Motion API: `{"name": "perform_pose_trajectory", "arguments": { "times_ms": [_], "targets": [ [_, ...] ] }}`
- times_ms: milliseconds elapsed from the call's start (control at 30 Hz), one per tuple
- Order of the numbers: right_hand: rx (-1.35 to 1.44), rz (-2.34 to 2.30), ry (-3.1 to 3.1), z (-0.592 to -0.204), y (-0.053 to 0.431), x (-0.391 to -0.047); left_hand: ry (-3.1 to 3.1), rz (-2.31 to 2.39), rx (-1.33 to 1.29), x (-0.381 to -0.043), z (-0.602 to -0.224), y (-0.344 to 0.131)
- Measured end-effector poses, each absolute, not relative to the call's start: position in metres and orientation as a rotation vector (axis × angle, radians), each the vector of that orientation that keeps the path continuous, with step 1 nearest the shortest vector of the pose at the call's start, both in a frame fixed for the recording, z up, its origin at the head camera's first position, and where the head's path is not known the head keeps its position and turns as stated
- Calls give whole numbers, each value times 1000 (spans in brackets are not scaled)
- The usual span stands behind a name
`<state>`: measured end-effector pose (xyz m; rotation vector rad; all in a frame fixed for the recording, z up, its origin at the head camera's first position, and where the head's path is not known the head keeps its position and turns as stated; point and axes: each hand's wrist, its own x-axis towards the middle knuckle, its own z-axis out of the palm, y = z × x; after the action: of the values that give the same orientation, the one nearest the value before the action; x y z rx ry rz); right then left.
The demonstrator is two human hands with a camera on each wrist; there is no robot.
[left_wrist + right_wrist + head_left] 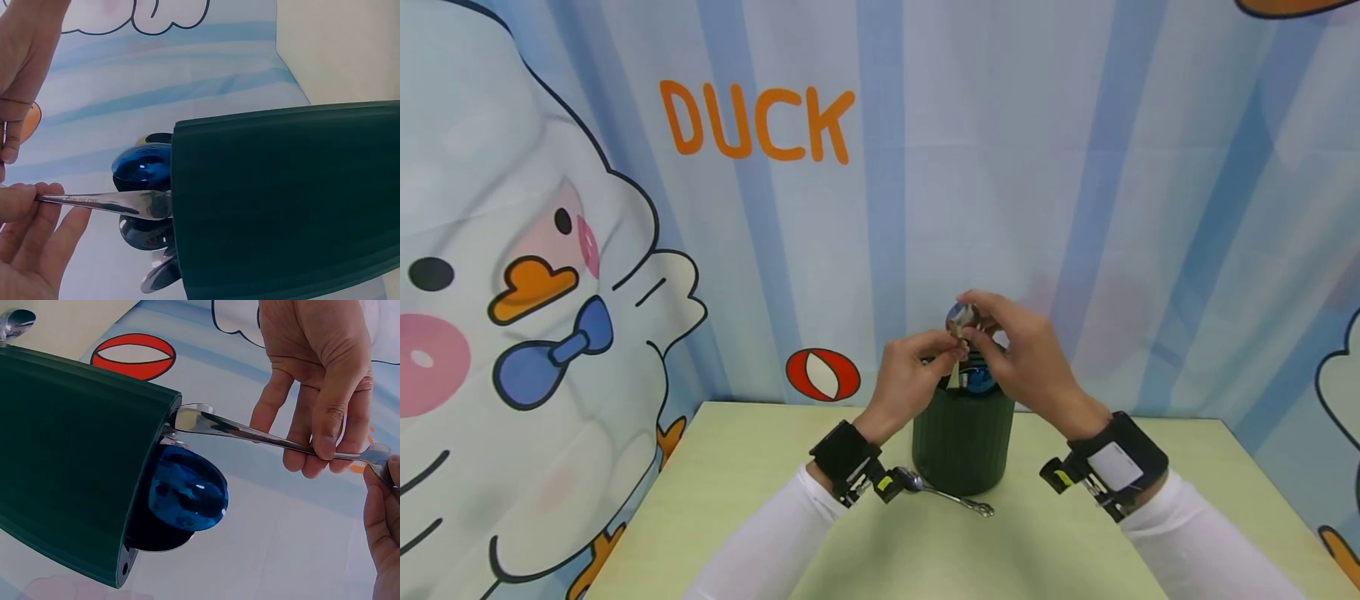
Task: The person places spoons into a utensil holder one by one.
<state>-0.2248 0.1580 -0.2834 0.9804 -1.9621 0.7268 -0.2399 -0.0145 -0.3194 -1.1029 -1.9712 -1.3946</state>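
Note:
A shiny metal spoon (961,317) stands bowl up above a dark green ribbed holder (962,446). My right hand (1037,362) pinches it up at the bowl. Lower down, my left hand (906,379) grips the narrow handle between thumb and fingers. In the right wrist view the broad handle end (195,420) overlaps the holder's rim. Beside it a glossy blue rounded utensil head (189,490) sticks out of the holder. Dark rounded heads (147,232) show there in the left wrist view. The utensils' lower parts are hidden inside the holder.
Another metal spoon (953,498) lies on the pale yellow table (745,442), just in front of the holder. Behind the table hangs a striped blue curtain (1000,167) printed with ducks.

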Motion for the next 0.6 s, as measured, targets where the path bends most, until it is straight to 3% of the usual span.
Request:
{"name": "perform_pose_trajectory", "arguments": {
  "times_ms": [200, 600],
  "targets": [
    [952, 712, -1969, -288, 157, -232, -1980, -1374, -1083, -263, -338, -12],
    [928, 735, -2022, -306, 157, -240, -2045, -1394, -1058, -268, -351, -17]
  ]
}}
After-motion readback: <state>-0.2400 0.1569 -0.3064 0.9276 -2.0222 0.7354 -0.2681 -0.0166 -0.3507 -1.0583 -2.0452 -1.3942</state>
